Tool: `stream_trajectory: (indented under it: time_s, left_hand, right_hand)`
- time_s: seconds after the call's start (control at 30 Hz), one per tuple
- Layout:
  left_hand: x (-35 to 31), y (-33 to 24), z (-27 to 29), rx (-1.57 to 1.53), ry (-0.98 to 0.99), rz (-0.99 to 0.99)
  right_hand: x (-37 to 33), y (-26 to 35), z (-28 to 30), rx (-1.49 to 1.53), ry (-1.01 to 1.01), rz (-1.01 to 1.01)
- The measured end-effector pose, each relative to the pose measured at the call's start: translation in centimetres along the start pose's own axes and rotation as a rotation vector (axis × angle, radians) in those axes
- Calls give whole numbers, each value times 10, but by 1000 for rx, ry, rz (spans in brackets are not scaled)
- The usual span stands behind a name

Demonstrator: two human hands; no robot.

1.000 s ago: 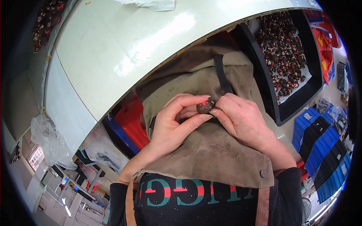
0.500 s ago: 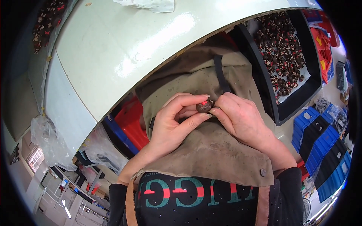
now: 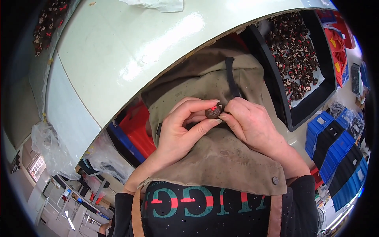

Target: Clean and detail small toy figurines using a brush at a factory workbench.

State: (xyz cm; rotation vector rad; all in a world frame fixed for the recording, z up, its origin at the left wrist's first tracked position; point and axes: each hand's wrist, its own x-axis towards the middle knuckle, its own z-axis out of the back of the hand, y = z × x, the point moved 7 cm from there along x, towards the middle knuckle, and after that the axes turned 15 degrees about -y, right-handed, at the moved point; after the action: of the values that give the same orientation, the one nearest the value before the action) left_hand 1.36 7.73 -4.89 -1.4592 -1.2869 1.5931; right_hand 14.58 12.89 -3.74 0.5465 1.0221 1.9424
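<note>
Item: small dark round part (image 3: pixel 213 112) with a red spot, being held over the tan apron (image 3: pixel 221 158), just below the pale bench (image 3: pixel 118 43) edge. Left hand (image 3: pixel 179 132) is pinching it between thumb and fingertips; right hand (image 3: pixel 252 124) is gripping it too, pressing a thin metal piece against its side. Probably light, hard, easily dropped; best taken around its middle. Black tray (image 3: pixel 300 114) of similar parts is sitting to the right.

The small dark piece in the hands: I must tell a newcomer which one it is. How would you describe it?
Start at the brown apron over the lap. Above it the left hand and right hand meet, pinching one small dark round piece with a red spot, apart from the heap in the black tray.
</note>
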Motion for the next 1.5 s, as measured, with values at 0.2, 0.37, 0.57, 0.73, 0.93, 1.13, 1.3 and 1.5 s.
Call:
stream_trajectory:
  time_s: [0.2,0.37,0.57,0.73,0.93,1.13,1.3,1.5]
  left_hand:
    - [8,2,-6,-70,-18,45]
    - [9,-3,-5,83,2,-10]
    - [-4,16,-1,-51,-46,222]
    - [-12,14,-6,-165,-28,259]
    - [-2,22,-8,-170,49,290]
    - [3,4,-19,-315,150,363]
    - [-1,7,-6,-279,163,372]
    - [-5,12,-2,-250,202,394]
  right_hand:
    - [6,-7,6,4,-12,-3]
    - [4,-1,11,-58,-63,58]
    - [4,-4,7,184,-103,-1]
    - [9,0,4,364,-169,-63]
    - [22,-24,7,459,-75,-325]
    - [18,-21,37,415,-125,-350]
    - [12,4,19,181,-25,-2]
    - [10,9,7,11,40,76]
